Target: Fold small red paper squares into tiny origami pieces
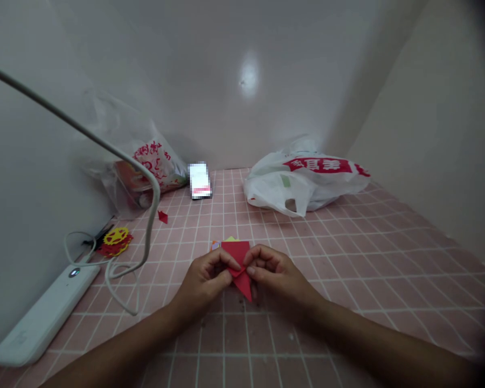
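Observation:
A piece of folded red paper [236, 252] is held between my two hands, with its flat edge away from me and a pointed tip toward me. My left hand [210, 274] pinches its left side, thumb and forefinger on the paper. From the other side my right hand [272, 268] grips it near the right edge, fingertips close to those of the left. Yellow and patterned paper [215, 245] shows just past the far edge of the red piece, mostly hidden.
Left of my hands lie a white power bank [44, 318], a looping white cable [151, 226] and yellow and red paper cutouts [116, 237]. A small red paper piece [163, 216], a lit phone [200, 180] and plastic bags [157, 161] sit farther back; another white bag [275, 180] is at right.

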The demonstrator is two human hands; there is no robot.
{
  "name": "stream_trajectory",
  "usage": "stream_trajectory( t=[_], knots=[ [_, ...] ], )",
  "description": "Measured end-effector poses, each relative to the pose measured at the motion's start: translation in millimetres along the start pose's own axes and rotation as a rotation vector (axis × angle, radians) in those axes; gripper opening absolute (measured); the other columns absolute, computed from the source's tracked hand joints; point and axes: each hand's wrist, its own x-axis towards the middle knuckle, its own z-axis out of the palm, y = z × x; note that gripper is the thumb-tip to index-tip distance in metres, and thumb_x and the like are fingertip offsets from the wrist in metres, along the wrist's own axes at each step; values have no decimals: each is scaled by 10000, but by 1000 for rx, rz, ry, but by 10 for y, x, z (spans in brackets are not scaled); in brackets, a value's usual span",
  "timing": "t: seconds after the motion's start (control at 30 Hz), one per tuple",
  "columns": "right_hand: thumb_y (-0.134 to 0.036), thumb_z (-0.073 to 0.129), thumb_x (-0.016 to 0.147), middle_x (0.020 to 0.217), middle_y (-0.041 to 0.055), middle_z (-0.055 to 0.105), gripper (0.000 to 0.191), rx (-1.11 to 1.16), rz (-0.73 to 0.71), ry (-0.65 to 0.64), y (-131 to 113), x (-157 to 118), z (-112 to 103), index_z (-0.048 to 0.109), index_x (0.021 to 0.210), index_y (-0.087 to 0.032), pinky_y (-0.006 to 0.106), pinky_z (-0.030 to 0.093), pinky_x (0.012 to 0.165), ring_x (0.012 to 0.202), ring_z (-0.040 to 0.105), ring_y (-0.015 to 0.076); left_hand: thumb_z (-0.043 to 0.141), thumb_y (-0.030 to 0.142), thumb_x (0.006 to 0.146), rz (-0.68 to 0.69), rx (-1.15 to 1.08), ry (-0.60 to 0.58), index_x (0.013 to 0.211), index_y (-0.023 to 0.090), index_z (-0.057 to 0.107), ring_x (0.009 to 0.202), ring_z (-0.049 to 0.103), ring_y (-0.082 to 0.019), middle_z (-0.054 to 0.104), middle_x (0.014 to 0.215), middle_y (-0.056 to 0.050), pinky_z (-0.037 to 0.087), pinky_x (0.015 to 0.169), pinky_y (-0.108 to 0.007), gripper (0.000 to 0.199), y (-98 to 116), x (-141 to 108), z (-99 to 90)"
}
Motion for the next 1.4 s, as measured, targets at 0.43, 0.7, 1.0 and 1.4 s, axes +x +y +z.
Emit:
stream_trajectory(
  t=[0.43,0.7,1.0,1.4],
  knots=[
    [-343,658,871,580,6,682,204,80,84,-81,4,5,2,583,807,-163,192,469,446,443,625,109,544,126,777,167,292,46,794,178,647,654,564,-135,629,709,1,425,624,-249,117,-25,-22,-27],
    [-340,680,824,575,-1,679,216,21,110,-22,-9,13,-12,569,767,-164,190,461,425,414,604,98,524,105,835,268,308,-42,815,176,654,762,611,-154,659,802,-26,454,718,-279,150,-46,0,-55],
    [-357,616,852,551,-27,632,207,-206,-7,89,-81,1,16,535,756,-192,210,444,433,437,577,99,573,385,873,-201,-79,-1,932,166,600,567,619,-140,656,641,2,474,596,-260,229,-53,38,-31],
    [-385,645,842,645,-9,648,237,-180,50,22,-51,-29,20,547,777,-179,224,454,468,472,584,101,618,413,828,-138,58,29,680,150,564,525,452,-92,529,570,36,355,537,-221,306,-32,45,-7]
  ],
)
